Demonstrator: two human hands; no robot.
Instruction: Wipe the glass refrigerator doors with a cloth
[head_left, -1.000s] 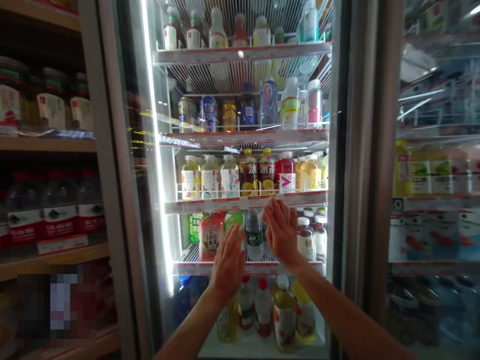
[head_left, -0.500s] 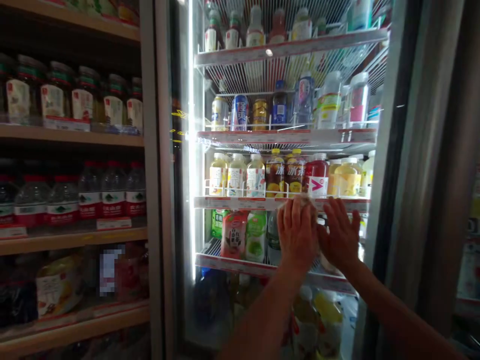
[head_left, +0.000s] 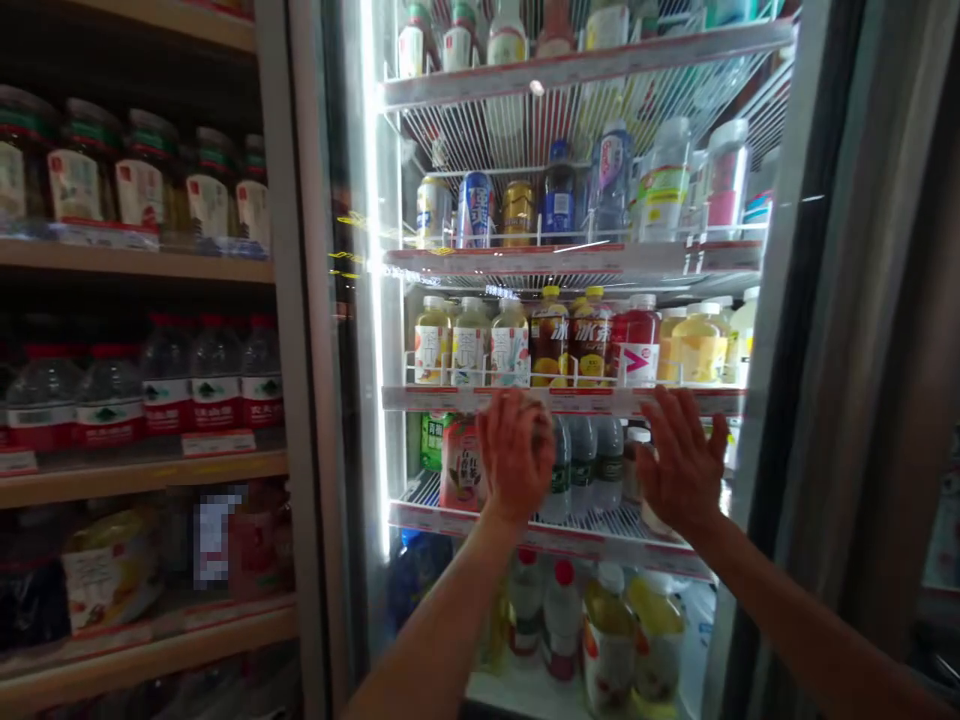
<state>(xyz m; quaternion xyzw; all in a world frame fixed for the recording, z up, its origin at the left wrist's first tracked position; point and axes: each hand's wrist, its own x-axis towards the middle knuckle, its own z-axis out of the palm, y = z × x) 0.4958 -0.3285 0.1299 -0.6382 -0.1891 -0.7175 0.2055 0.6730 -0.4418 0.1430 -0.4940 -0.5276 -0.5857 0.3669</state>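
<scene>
In the head view, I can see a glass door standing between the person's hands and the drinks, with the left hand raised before it, fingers half curled; I can't tell what, if anything, sits under them. The right hand is spread wide, gripping nothing I can make out, near the front edge of the shelf bearing a red bottle, while clear bottles stand below that edge

Close head-worn view toward the drinks fridge
</scene>
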